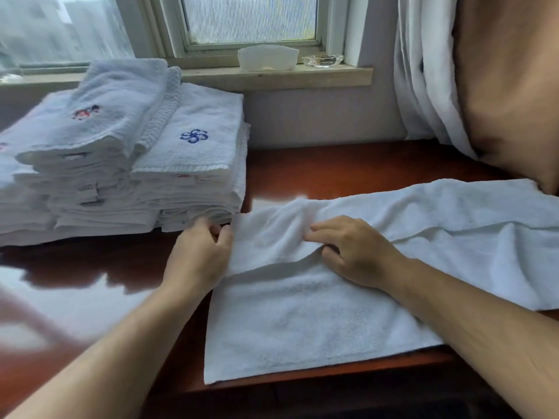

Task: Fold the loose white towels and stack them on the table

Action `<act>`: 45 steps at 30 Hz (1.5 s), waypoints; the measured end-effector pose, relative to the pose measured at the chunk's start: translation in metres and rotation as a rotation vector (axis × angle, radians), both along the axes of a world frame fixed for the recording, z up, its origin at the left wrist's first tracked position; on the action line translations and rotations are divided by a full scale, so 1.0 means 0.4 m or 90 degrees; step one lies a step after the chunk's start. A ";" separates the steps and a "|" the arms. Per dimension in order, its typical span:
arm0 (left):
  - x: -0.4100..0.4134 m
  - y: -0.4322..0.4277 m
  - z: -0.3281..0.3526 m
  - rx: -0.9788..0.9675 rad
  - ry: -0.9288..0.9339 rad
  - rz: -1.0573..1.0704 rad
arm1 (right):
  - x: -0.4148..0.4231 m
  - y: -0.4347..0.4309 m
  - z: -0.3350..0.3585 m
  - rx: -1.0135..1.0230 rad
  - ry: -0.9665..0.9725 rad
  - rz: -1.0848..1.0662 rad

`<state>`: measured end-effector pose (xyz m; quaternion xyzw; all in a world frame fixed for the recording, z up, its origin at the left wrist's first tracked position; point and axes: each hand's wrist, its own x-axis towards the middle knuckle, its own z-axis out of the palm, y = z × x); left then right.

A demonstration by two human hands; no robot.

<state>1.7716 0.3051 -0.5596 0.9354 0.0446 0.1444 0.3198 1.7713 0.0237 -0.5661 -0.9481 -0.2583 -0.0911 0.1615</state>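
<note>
Glossy red-brown table (363, 170) under a windowsill (272, 75), curtain (423, 71) at right. I see the left hand (199, 258) pinching the loose towel (302, 322) at its left edge, the right hand (354, 252) curled round its raised fold; folded stacks (121, 164) stand just left.

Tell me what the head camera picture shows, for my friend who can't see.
A person folds a loose white towel on a reddish wooden table: the left hand pinches its left edge and the right hand grips a raised fold near the middle. Stacks of folded white towels stand to the left, below a window.
</note>
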 end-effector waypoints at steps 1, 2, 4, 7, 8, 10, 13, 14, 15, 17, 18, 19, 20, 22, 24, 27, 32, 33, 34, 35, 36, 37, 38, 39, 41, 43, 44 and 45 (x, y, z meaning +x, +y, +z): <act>0.010 0.002 0.000 0.002 0.059 0.041 | -0.002 -0.001 -0.002 0.003 -0.002 0.001; 0.022 0.002 0.004 0.000 0.104 0.055 | -0.002 -0.003 -0.004 0.004 -0.004 0.003; 0.052 -0.007 0.018 -0.014 0.161 0.055 | -0.004 -0.005 -0.006 0.004 0.000 0.002; 0.083 -0.030 0.025 -0.046 0.207 0.032 | -0.011 -0.013 -0.006 0.003 0.014 -0.014; 0.087 -0.041 0.026 -0.056 0.208 0.017 | -0.015 -0.016 -0.007 0.004 0.018 -0.022; 0.090 -0.063 0.024 -0.085 0.172 0.000 | -0.023 -0.026 -0.008 0.000 0.029 -0.036; 0.075 -0.085 0.020 -0.155 0.057 0.049 | -0.028 -0.039 -0.010 -0.050 0.056 -0.041; 0.064 -0.087 0.019 -0.170 0.016 0.067 | -0.028 -0.042 -0.012 -0.075 0.064 -0.035; 0.054 -0.086 0.017 -0.176 -0.019 0.078 | -0.026 -0.043 -0.014 -0.099 0.073 -0.026; 0.038 -0.075 0.018 -0.150 -0.077 0.082 | -0.028 -0.040 -0.015 -0.139 0.100 -0.003; 0.032 -0.068 0.020 -0.123 -0.095 0.080 | -0.030 -0.038 -0.015 -0.150 0.112 0.009; 0.030 -0.061 0.023 -0.093 -0.104 0.075 | -0.033 -0.036 -0.014 -0.146 0.122 0.018; 0.029 -0.054 0.025 -0.058 -0.102 0.071 | -0.034 -0.036 -0.011 -0.127 0.123 0.020; 0.026 -0.045 0.029 0.035 -0.080 0.081 | -0.030 -0.043 -0.006 -0.096 0.092 -0.019; 0.018 -0.049 0.028 0.152 -0.116 0.080 | -0.017 -0.057 -0.001 -0.134 0.077 -0.102; 0.011 -0.084 0.030 0.261 -0.230 -0.119 | -0.009 -0.063 0.008 -0.195 0.152 -0.170; 0.040 -0.146 -0.005 0.231 0.103 -0.251 | -0.033 -0.045 0.020 -0.301 0.120 -0.190; 0.049 -0.146 -0.015 0.241 0.149 -0.237 | -0.032 -0.046 0.022 -0.299 0.101 -0.186; 0.055 -0.142 -0.024 0.254 0.177 -0.228 | -0.030 -0.052 0.023 -0.279 0.088 -0.187; 0.062 -0.137 -0.030 0.268 0.194 -0.223 | -0.022 -0.062 0.023 -0.247 0.083 -0.201; 0.065 -0.133 -0.034 0.279 0.205 -0.222 | -0.013 -0.074 0.019 -0.216 0.095 -0.225; 0.066 -0.129 -0.036 0.285 0.214 -0.223 | -0.005 -0.087 0.009 -0.197 0.126 -0.252; 0.065 -0.128 -0.037 0.289 0.220 -0.224 | -0.002 -0.098 -0.002 -0.184 0.164 -0.271; 0.062 -0.129 -0.039 0.294 0.222 -0.222 | -0.003 -0.106 -0.013 -0.171 0.192 -0.275; 0.059 -0.139 -0.036 0.306 0.206 -0.208 | -0.003 -0.124 -0.022 -0.134 0.203 -0.252; 0.062 -0.169 -0.023 0.327 0.146 -0.200 | 0.002 -0.158 -0.010 -0.037 0.185 -0.236; 0.064 -0.193 -0.014 0.333 0.106 -0.209 | 0.004 -0.185 0.002 0.036 0.152 -0.240; 0.067 -0.226 -0.004 0.325 0.072 -0.233 | 0.004 -0.217 0.015 0.100 0.095 -0.255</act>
